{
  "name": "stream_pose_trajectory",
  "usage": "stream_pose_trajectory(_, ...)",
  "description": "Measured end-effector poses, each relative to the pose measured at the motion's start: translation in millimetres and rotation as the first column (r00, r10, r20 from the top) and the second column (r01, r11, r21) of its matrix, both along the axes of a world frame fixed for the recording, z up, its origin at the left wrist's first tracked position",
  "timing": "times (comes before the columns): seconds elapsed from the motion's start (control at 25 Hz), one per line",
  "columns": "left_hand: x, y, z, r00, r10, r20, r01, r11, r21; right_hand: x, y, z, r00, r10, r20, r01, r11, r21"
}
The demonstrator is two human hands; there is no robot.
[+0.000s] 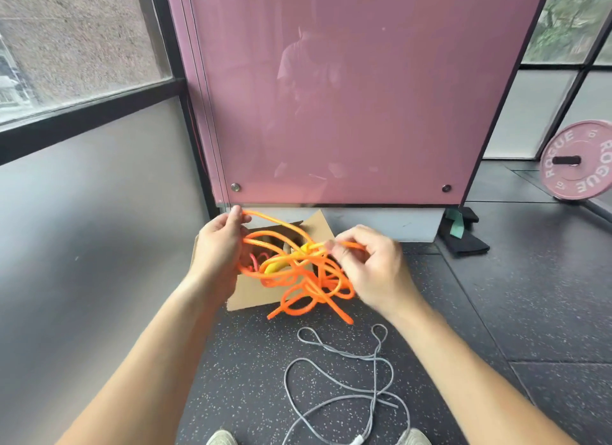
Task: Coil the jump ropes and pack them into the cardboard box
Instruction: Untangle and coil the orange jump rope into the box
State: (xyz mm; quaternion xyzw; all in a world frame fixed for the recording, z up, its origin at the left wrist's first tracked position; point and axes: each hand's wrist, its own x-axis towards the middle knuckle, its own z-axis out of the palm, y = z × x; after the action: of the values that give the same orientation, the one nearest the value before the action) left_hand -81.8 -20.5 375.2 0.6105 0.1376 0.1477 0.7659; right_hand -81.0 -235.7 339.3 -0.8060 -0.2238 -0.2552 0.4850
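**Holding tangled orange rope over open box**

Gripping orange jump rope (298, 272) with both hands above cardboard box (251, 294). Left hand (218, 246) at 9 o'clock of the tangle, thumb and fingers pinched on a top loop, more loops running against the palm. Right hand (367, 265) at 3 o'clock, fingertips pinched on a strand near the knot-like crossing at center. Rope bunched in messy loops between the hands, two ends dangling toward 6 o'clock, off the floor. Yellow handle (276, 266) seen inside the tangle, partly hidden. Something pink-red (260, 259) inside the box, behind the loops, unclear what. Box open, flaps up, sitting on speckled dark floor (251, 362) against base of pink panel (347, 96) at 12 o'clock. Grey jump rope (374, 358) loose and uncoiled on floor at 6 o'clock of the box, white end (358, 439) at bottom edge between two shoe tips. Pink weight plate (579, 161) at 2 o'clock, well apart. Dark folded item with green strap (458, 226) at 3 o'clock of the box, on floor.
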Motion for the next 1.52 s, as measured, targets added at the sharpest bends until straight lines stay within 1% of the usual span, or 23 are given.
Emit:
stream_pose_trajectory(0.04, 1, 5, -2, 0.999, -0.017, -0.047, 0.018, 1.0, 0.019, 2, -3, 4, 0.983, 0.081, -0.163, -0.053, 0.985, 0.166)
stream_pose_trajectory(0.08, 1, 6, -3, 0.996, -0.064, -0.069, 0.067, 0.997, 0.042, 4, -5, 7, 0.948, 0.111, -0.299, -0.011, 0.949, 0.316)
stream_pose_trajectory(0.16, -2, 5, -2, 0.971, -0.231, -0.064, 0.236, 0.967, 0.095, 9, -9, 11, 0.875, 0.122, -0.469, 0.18, 0.816, 0.549)
stream_pose_trajectory(0.24, -5, 3, -3, 0.884, -0.454, -0.111, 0.467, 0.871, 0.155, 16, -16, 18, 0.855, 0.115, -0.506, 0.334, 0.624, 0.706)
stream_pose_trajectory(0.32, -7, 6, -10, 0.739, -0.61, -0.286, 0.671, 0.705, 0.229, 17, -24, 24, 0.882, 0.054, -0.469, 0.377, 0.516, 0.769)
stream_pose_trajectory(0.4, -7, 10, -20, 0.645, -0.573, -0.506, 0.763, 0.518, 0.387, 16, -24, 27, 0.907, 0.062, -0.416, 0.346, 0.454, 0.821)
stream_pose_trajectory(0.48, -4, 11, -27, 0.615, -0.406, -0.676, 0.788, 0.308, 0.533, 13, -21, 29, 0.931, 0.121, -0.344, 0.28, 0.368, 0.887)
stream_pose_trajectory(0.52, -2, 10, -30, 0.631, -0.309, -0.712, 0.776, 0.233, 0.587, 12, -20, 30, 0.939, 0.152, -0.308, 0.241, 0.345, 0.907)
stream_pose_trajectory(0.56, 0, 9, -33, 0.687, -0.224, -0.691, 0.726, 0.181, 0.663, 13, -19, 30, 0.939, 0.177, -0.294, 0.221, 0.344, 0.912)
stream_pose_trajectory(0.6, 5, 10, -39, 0.775, -0.15, -0.613, 0.631, 0.163, 0.758, 11, -19, 31, 0.932, 0.195, -0.306, 0.225, 0.35, 0.909)
stream_pose_trajectory(0.68, 9, 7, -41, 0.934, -0.067, -0.351, 0.357, 0.252, 0.9, 10, -18, 29, 0.909, 0.208, -0.362, 0.274, 0.355, 0.894)
stream_pose_trajectory(0.72, 7, 3, -38, 0.966, -0.111, -0.233, 0.256, 0.321, 0.912, 9, -15, 28, 0.901, 0.21, -0.38, 0.29, 0.36, 0.887)
stream_pose_trajectory(0.76, 4, -2, -33, 0.962, -0.221, -0.162, 0.239, 0.387, 0.891, 7, -11, 27, 0.897, 0.206, -0.39, 0.297, 0.37, 0.88)
stream_pose_trajectory(0.8, -2, -9, -29, 0.916, -0.373, -0.145, 0.312, 0.436, 0.844, 5, -6, 27, 0.895, 0.201, -0.398, 0.302, 0.384, 0.873)
stream_pose_trajectory(0.88, -21, -28, -16, 0.732, -0.656, -0.184, 0.604, 0.498, 0.622, 1, 1, 28, 0.889, 0.193, -0.416, 0.309, 0.419, 0.854)
stream_pose_trajectory(0.92, -26, -36, -12, 0.643, -0.739, -0.202, 0.723, 0.499, 0.478, 1, 2, 29, 0.887, 0.193, -0.419, 0.307, 0.431, 0.849)
stream_pose_trajectory(0.96, -29, -42, -11, 0.605, -0.766, -0.218, 0.777, 0.509, 0.37, 1, 2, 29, 0.891, 0.197, -0.41, 0.297, 0.432, 0.851)
stream_pose_trajectory(1.0, -30, -46, -11, 0.602, -0.756, -0.258, 0.791, 0.518, 0.326, 1, 1, 29, 0.899, 0.199, -0.39, 0.278, 0.429, 0.859)
stream_pose_trajectory(1.08, -30, -49, -11, 0.643, -0.693, -0.327, 0.765, 0.555, 0.328, 3, -2, 29, 0.922, 0.189, -0.338, 0.232, 0.429, 0.873)
stream_pose_trajectory(1.2, -25, -51, -13, 0.741, -0.595, -0.311, 0.67, 0.627, 0.398, 11, -11, 30, 0.94, 0.173, -0.293, 0.211, 0.376, 0.902)
stream_pose_trajectory(1.36, -8, -36, -19, 0.941, -0.283, -0.186, 0.338, 0.745, 0.575, 25, -46, 34, 0.926, 0.203, -0.32, 0.294, 0.146, 0.944)
stream_pose_trajectory(1.44, 1, -25, -25, 0.981, -0.116, -0.158, 0.188, 0.78, 0.597, 25, -59, 36, 0.924, 0.265, -0.275, 0.286, -0.002, 0.958)
stream_pose_trajectory(1.52, 4, -16, -28, 0.993, 0.016, -0.116, 0.061, 0.775, 0.629, 25, -68, 35, 0.922, 0.312, -0.229, 0.279, -0.128, 0.952)
